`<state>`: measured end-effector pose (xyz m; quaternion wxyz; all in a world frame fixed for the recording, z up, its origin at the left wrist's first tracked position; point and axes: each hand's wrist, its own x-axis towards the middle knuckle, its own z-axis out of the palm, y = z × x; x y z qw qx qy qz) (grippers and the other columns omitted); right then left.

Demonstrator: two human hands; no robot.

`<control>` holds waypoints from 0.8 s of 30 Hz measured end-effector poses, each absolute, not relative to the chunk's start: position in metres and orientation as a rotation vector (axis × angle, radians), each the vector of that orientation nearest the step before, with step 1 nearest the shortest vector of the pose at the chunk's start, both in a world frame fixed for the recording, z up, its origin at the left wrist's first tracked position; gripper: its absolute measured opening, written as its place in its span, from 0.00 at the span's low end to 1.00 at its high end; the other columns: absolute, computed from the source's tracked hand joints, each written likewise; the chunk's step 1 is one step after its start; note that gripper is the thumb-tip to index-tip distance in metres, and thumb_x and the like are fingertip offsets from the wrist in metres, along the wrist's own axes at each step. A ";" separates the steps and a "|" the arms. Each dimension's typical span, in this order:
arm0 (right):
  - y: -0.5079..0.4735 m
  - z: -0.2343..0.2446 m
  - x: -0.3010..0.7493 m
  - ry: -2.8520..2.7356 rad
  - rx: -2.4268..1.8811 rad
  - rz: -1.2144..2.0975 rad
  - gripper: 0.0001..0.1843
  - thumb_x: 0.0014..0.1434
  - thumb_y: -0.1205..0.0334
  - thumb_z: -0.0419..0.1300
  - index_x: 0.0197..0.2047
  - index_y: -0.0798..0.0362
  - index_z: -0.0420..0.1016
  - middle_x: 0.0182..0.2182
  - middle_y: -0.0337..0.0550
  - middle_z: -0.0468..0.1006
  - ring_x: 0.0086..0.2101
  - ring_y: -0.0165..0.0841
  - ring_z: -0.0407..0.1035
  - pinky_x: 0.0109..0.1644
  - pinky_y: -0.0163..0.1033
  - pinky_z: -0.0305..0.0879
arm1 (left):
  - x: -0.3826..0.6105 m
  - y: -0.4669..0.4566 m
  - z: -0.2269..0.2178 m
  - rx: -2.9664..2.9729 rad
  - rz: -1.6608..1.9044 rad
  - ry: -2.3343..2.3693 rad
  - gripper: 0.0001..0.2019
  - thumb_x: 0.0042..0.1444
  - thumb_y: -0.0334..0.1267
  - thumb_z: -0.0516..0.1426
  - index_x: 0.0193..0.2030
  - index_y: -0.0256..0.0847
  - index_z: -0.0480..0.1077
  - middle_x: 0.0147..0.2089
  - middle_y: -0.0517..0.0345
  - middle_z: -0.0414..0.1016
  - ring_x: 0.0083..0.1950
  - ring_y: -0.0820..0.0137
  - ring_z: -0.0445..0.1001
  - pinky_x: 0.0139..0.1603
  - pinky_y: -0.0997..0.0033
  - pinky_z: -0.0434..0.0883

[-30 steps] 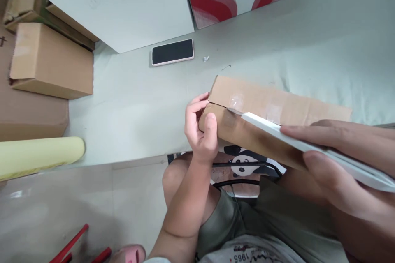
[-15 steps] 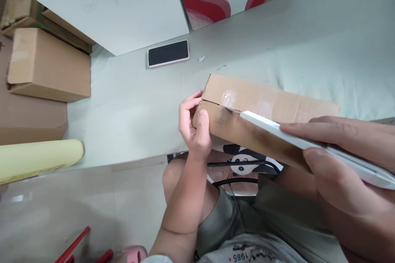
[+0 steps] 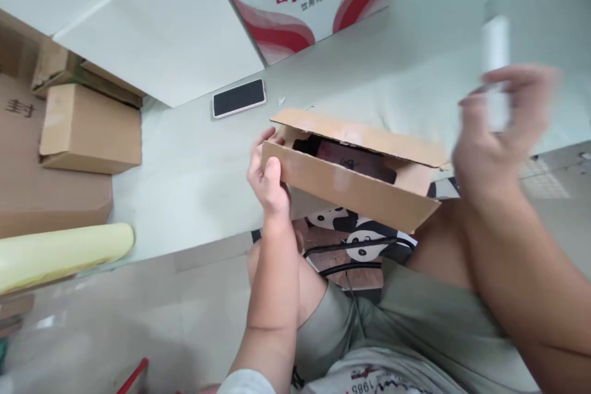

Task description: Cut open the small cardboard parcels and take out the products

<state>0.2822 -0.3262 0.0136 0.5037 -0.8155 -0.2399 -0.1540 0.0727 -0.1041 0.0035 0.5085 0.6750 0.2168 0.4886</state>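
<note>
My left hand (image 3: 270, 178) grips the left end of a long cardboard box (image 3: 355, 191), thumb on its near side and fingers behind. The box's two long top flaps stand apart, and a dark purplish item (image 3: 357, 157) with dark lettering shows in the gap. How deep that item goes is hidden. My right hand (image 3: 503, 129), blurred, is raised to the right of the box and apart from it. Its fingers are closed round a white utility knife (image 3: 497, 43) that points away from me; whether the blade is out is too smeared to tell.
A black-screened phone (image 3: 239, 98) lies on the pale tabletop (image 3: 184, 178) beyond the box. White cartons, one with red print (image 3: 286, 24), stand at the back. Cardboard boxes (image 3: 95, 129) and a yellow roll (image 3: 69, 252) are at left. Panda-patterned material (image 3: 364, 246) shows below the box.
The knife was at the box's taped seam; my right hand has lifted it away up and to the right. The flaps have parted, exposing the dark item. My left hand keeps its hold.
</note>
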 end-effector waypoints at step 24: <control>-0.325 0.015 0.229 -1.157 -1.385 -0.495 0.14 0.70 0.54 0.54 0.43 0.46 0.81 0.36 0.44 0.71 0.36 0.34 0.70 0.37 0.45 0.68 | 0.054 -0.099 0.037 1.602 1.276 0.288 0.21 0.62 0.49 0.55 0.20 0.43 0.66 0.49 0.55 0.71 0.63 0.57 0.72 0.65 0.52 0.75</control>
